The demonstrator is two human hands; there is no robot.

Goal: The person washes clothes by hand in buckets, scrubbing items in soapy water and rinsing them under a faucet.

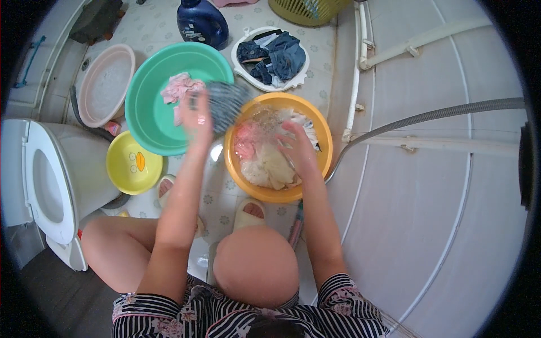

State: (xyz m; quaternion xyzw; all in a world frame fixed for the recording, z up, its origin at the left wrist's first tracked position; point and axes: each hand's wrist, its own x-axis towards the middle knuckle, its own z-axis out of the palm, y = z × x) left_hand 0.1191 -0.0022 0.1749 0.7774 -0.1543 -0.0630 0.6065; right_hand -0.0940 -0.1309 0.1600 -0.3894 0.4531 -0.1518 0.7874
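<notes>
My left hand (197, 118), smeared by motion, has hold of a wet dark grey striped cloth (227, 106). The cloth hangs between the green basin (134, 121) and the orange basin (230, 160), partly over the rims of both. Inside the green one lies a small pink garment (181, 87). Over the right side of the orange basin is my right hand (296, 147), open with its fingers apart. Water there covers a pink cloth (246, 141), a cream cloth (270, 169) and a white patterned cloth (304, 121). Splashes blur the water near the cloth.
A white basin (235, 56) of dark clothes and a blue detergent bottle (203, 25) stand beyond. Leftward are a pink basin (127, 93), a yellow basin (115, 174) and a toilet (70, 186). A grey hose (417, 115) runs along the right wall. A green basket (307, 14) stands far back.
</notes>
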